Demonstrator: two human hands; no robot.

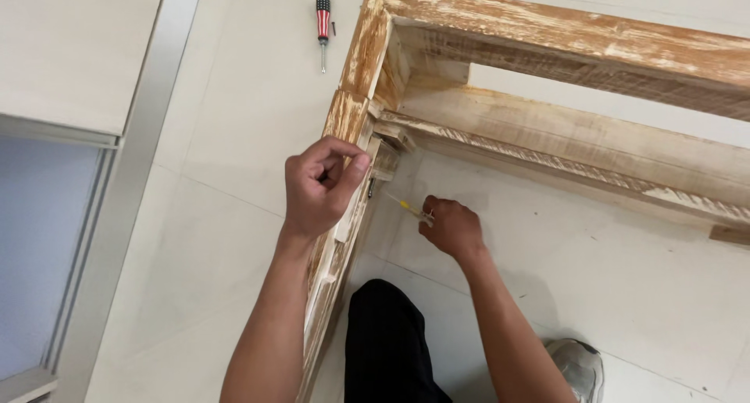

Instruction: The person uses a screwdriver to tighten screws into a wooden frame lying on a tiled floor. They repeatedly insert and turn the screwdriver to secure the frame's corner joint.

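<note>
— Screwdriver (pixel 408 207) with the yellow handle — you pinch it in your right hand (pixel 451 228), tip aimed up-left at the wooden frame (pixel 348 122) corner on the floor.

— Handling?

— Light, stiff, probably slick; grip the handle. Your left hand (pixel 319 186) curls closed over the frame's edge — a rigid, rough, likely heavy piece.

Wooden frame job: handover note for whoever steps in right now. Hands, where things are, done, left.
Left hand: gripping the whitewashed wooden frame on its near upright, just below the corner joint.
Right hand: closed on a yellow-handled screwdriver, tip aimed at the inner corner bracket area; the screw itself is not visible.
Spare red-handled screwdriver lies on the tiled floor outside the frame.
Done: cannot tell how far the fastener is.
Left: likely finish this corner.
</note>
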